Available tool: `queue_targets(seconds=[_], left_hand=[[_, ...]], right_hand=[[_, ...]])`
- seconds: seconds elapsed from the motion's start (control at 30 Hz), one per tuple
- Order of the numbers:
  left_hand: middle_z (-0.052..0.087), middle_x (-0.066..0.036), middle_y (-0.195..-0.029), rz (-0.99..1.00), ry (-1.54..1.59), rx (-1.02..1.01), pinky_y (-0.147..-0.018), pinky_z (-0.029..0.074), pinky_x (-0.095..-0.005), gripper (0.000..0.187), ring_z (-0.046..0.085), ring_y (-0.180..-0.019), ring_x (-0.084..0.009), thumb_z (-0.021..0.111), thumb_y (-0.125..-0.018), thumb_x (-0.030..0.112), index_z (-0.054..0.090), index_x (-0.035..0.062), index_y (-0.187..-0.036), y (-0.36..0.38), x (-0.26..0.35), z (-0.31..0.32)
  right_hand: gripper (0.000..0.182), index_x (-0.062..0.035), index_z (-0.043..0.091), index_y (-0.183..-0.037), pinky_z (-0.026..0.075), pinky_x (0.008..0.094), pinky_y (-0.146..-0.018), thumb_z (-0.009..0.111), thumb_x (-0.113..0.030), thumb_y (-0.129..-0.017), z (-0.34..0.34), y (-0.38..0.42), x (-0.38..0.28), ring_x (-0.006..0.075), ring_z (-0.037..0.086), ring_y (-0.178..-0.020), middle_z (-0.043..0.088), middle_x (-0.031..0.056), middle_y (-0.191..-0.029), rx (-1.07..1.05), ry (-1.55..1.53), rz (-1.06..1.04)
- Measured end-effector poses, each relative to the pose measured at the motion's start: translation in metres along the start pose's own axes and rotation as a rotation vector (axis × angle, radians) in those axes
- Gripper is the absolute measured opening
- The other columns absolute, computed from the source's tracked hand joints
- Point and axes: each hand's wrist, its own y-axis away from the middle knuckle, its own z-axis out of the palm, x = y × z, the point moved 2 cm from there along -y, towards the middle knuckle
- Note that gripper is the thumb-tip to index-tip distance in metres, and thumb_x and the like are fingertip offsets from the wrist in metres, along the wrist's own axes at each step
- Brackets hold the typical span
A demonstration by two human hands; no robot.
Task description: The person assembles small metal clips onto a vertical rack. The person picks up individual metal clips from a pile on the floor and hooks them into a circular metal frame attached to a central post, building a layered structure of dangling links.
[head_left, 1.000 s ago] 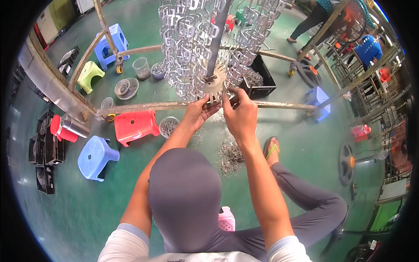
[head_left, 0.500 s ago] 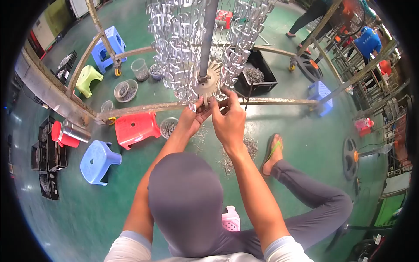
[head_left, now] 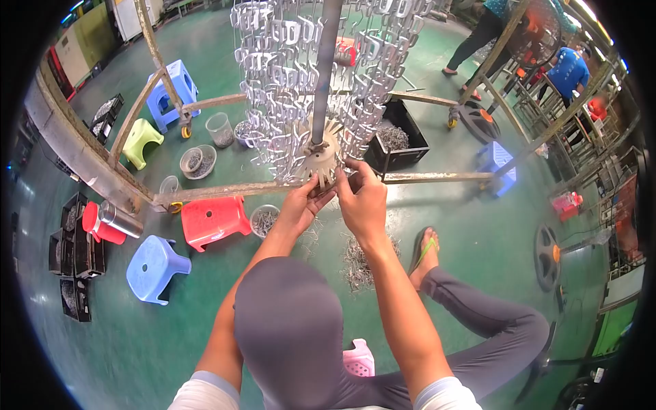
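Observation:
A pale slotted disc point(head_left: 320, 162) sits at the foot of an upright grey rod point(head_left: 328, 68). Strings of silvery metal clips point(head_left: 283, 75) hang around the rod. My left hand point(head_left: 304, 207) is at the near edge of the disc, its thumb and fingers drawn together there. Beside it, my right hand point(head_left: 363, 201) has thumb and forefinger pinched close to the disc's right rim. Whatever small part lies between the fingertips is too small to make out.
A rusty frame bar point(head_left: 225, 189) crosses behind my hands. A red stool point(head_left: 213, 220), a blue stool point(head_left: 156, 266) and a bowl of metal parts point(head_left: 264, 220) stand to the left. Loose clips point(head_left: 359, 263) lie on the floor. A black crate point(head_left: 408, 154) stands beyond; people work at far right.
The view has tilted slightly, so the disc and hanging clips appear lower. Both hands stay at the disc's near edge, with only small shifts of the fingers.

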Motion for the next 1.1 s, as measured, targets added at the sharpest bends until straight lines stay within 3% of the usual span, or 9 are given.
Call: queue_targets(seconds=[0.17,0.33,0.43,0.6,0.7,0.73,0.83,0.87,1.1], left_hand=[[0.07,-0.017,-0.122,0.002,-0.007,0.029,-0.1,0.063,-0.0385,0.032,0.071,-0.114,-0.0267,0.057,-0.11,0.021,0.061,-0.005,-0.127,0.002,-0.001,0.008],[0.07,-0.019,-0.125,-0.02,-0.013,-0.048,-0.101,0.061,-0.038,0.034,0.07,-0.118,-0.0301,0.052,-0.111,0.019,0.06,-0.0078,-0.13,-0.006,-0.006,-0.005],[0.068,-0.02,-0.13,-0.017,-0.122,-0.051,-0.103,0.059,-0.04,0.038,0.068,-0.121,-0.0311,0.047,-0.112,0.019,0.056,-0.0093,-0.136,0.005,-0.002,0.001],[0.066,-0.022,-0.133,0.045,-0.12,-0.023,-0.103,0.058,-0.0403,0.036,0.068,-0.121,-0.0298,0.046,-0.11,0.014,0.054,-0.0075,-0.138,-0.012,-0.008,-0.027],[0.068,-0.02,-0.131,0.05,-0.142,0.039,-0.1,0.059,-0.0401,0.034,0.069,-0.119,-0.029,0.046,-0.108,0.011,0.056,-0.0063,-0.136,-0.006,-0.003,-0.019],[0.068,-0.02,-0.131,0.044,-0.159,0.072,-0.099,0.059,-0.0401,0.033,0.069,-0.118,-0.0288,0.046,-0.108,0.011,0.056,-0.006,-0.135,-0.002,-0.001,-0.015],[0.068,-0.018,-0.13,0.015,-0.142,0.077,-0.097,0.059,-0.0393,0.034,0.07,-0.116,-0.0297,0.047,-0.106,0.009,0.055,-0.0057,-0.136,-0.003,-0.003,-0.016],[0.069,-0.017,-0.128,-0.026,-0.084,0.045,-0.095,0.06,-0.0388,0.035,0.071,-0.112,-0.0287,0.048,-0.105,0.007,0.054,-0.0032,-0.138,-0.012,-0.008,-0.035],[0.072,-0.012,-0.119,0.038,-0.197,0.079,-0.09,0.062,-0.0358,0.024,0.074,-0.104,-0.0223,0.05,-0.11,0.016,0.058,0.0025,-0.129,0.011,0.001,-0.029]], right_hand=[[0.03,0.0013,0.067,-0.117,0.054,0.0402,-0.062,0.075,-0.018,-0.094,-0.005,0.009,-0.009,0.0281,0.072,-0.065,0.072,0.0147,-0.074,0.149,0.038,0.007],[0.033,0.0036,0.067,-0.12,0.057,0.0382,-0.067,0.073,-0.016,-0.094,0.014,0.024,-0.013,0.0285,0.074,-0.071,0.074,0.0153,-0.082,0.004,-0.063,-0.062],[0.047,0.0084,0.062,-0.132,0.059,0.032,-0.071,0.076,-0.013,-0.093,0.033,0.016,0.0,0.0195,0.077,-0.078,0.078,0.0183,-0.096,-0.083,-0.025,-0.094],[0.036,0.0097,0.073,-0.117,0.06,0.0332,-0.074,0.077,-0.015,-0.091,0.041,0.008,0.005,0.022,0.078,-0.082,0.079,0.0212,-0.093,-0.144,-0.063,-0.044],[0.028,0.0054,0.074,-0.11,0.057,0.0425,-0.073,0.074,-0.014,-0.089,0.043,0.006,-0.006,0.0391,0.074,-0.081,0.074,0.0257,-0.09,-0.138,-0.092,-0.012],[0.025,0.006,0.075,-0.104,0.056,0.0425,-0.072,0.074,-0.014,-0.09,0.045,0.006,-0.005,0.041,0.073,-0.081,0.073,0.0263,-0.09,-0.104,-0.117,-0.044],[0.023,0.0054,0.075,-0.101,0.055,0.0432,-0.072,0.074,-0.015,-0.091,0.044,0.005,-0.005,0.0408,0.072,-0.08,0.072,0.026,-0.088,-0.142,-0.137,0.023],[0.026,0.0033,0.077,-0.109,0.053,0.0349,-0.064,0.074,-0.019,-0.095,0.043,0.005,-0.001,0.0219,0.073,-0.071,0.075,0.0228,-0.088,-0.162,-0.04,-0.006],[0.026,0.0005,0.078,-0.11,0.051,0.0388,-0.068,0.072,-0.022,-0.097,0.037,0.012,0.002,0.0296,0.068,-0.071,0.069,0.0192,-0.083,-0.151,-0.03,-0.069]])
